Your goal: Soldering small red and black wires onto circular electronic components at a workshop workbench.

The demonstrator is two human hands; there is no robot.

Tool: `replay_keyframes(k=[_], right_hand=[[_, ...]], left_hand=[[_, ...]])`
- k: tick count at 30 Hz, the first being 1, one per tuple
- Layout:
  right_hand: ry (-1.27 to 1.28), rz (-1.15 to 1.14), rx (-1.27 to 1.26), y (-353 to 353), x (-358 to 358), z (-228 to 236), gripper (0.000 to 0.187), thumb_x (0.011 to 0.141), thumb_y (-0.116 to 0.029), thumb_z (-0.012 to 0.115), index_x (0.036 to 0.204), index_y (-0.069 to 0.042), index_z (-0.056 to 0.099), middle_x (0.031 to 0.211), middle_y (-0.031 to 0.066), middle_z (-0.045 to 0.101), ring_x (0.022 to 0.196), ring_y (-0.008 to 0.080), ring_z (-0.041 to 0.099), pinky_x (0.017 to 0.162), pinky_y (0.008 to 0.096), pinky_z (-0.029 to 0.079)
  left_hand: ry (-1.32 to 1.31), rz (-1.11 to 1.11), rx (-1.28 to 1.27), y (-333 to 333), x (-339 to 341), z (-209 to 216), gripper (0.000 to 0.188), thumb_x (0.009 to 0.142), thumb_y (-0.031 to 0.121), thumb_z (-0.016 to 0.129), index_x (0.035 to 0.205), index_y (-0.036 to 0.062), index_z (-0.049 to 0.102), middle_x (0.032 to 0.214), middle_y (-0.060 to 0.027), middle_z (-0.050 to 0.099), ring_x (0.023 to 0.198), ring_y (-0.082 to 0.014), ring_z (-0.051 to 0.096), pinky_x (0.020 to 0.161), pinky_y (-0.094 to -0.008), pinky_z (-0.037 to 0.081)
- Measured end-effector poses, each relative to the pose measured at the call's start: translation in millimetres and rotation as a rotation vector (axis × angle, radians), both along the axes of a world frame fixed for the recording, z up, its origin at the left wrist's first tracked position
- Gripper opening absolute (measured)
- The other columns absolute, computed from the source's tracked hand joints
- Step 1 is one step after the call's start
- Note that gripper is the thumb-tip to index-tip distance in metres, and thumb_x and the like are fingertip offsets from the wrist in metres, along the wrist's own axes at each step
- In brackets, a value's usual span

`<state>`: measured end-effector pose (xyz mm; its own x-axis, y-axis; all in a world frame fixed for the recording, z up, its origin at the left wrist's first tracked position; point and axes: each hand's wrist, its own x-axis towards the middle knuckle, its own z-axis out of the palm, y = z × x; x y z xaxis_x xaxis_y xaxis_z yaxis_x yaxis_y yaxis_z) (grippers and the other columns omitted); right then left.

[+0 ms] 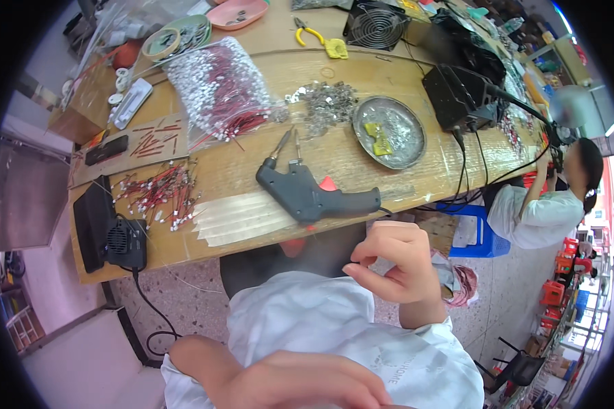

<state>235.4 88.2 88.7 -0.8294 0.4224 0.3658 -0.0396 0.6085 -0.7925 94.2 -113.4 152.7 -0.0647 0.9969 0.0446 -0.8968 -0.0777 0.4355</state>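
Observation:
My right hand [399,262] is raised in front of the table edge, just below the handle of a dark grey soldering gun [314,194], not touching it. Its fingers are curled in toward the thumb, and nothing shows in them. Low in the picture, my left hand [314,378] lies across my white shirt with its fingers stretched out; the lower edge cuts off the fingertips. The soldering gun, with a red trigger, rests on the table by a ridged pale pad [245,217]. Left of it lies a pile of red wires [164,194] with white ends.
On the table [218,167] are a bag of wired white connectors [218,88], loose metal parts [329,105], a round metal dish [411,136], yellow pliers [310,34], a fan [376,27] and a black box [460,95] with cables. A co-worker [549,204] sits at the right.

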Motion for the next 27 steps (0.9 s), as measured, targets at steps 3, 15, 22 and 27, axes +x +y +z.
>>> replay_keyframes(k=[3,15,22,27], right_hand=[[0.016,-0.041,-0.019,-8.3,-1.3,-6.6,0.014,0.076,-0.004,0.082,0.081,-0.005,0.069,0.067,0.0055,0.062,0.059,0.0232,0.061,0.051,0.0340,0.044],[0.077,0.063,0.031,-18.0,-11.9,-9.8,0.014,0.083,-0.010,0.079,0.084,-0.006,0.066,0.070,0.0059,0.062,0.062,0.0254,0.061,0.053,0.0375,0.046],[0.056,-0.017,-0.014,-16.8,-5.3,-19.5,0.013,0.084,-0.010,0.078,0.084,-0.005,0.066,0.070,0.0067,0.061,0.061,0.0271,0.060,0.053,0.0380,0.046],[0.179,0.164,-0.193,-26.5,-8.4,-16.6,0.016,0.085,-0.013,0.077,0.091,-0.002,0.067,0.081,0.0107,0.066,0.073,0.0301,0.064,0.062,0.0386,0.051]], left_hand=[[0.341,-0.232,0.158,20.1,-43.3,-3.2,0.032,0.086,0.003,0.078,0.112,-0.0113,0.065,0.113,-0.0265,0.065,0.100,-0.0313,0.068,0.085,-0.0362,0.058],[0.308,-0.278,0.365,26.7,-52.0,-7.1,0.034,0.089,0.017,0.078,0.110,-0.0082,0.068,0.121,-0.0278,0.064,0.106,-0.0327,0.067,0.090,-0.0388,0.057],[0.111,-0.578,0.296,49.1,-47.3,-1.6,0.057,0.095,0.027,0.072,0.136,-0.0089,0.055,0.135,-0.0279,0.058,0.124,-0.0372,0.060,0.102,-0.0439,0.052],[0.188,-0.662,0.527,46.3,-58.3,-68.0,0.055,0.094,0.027,0.066,0.133,-0.0094,0.054,0.132,-0.0264,0.057,0.125,-0.0345,0.058,0.106,-0.0446,0.046]])
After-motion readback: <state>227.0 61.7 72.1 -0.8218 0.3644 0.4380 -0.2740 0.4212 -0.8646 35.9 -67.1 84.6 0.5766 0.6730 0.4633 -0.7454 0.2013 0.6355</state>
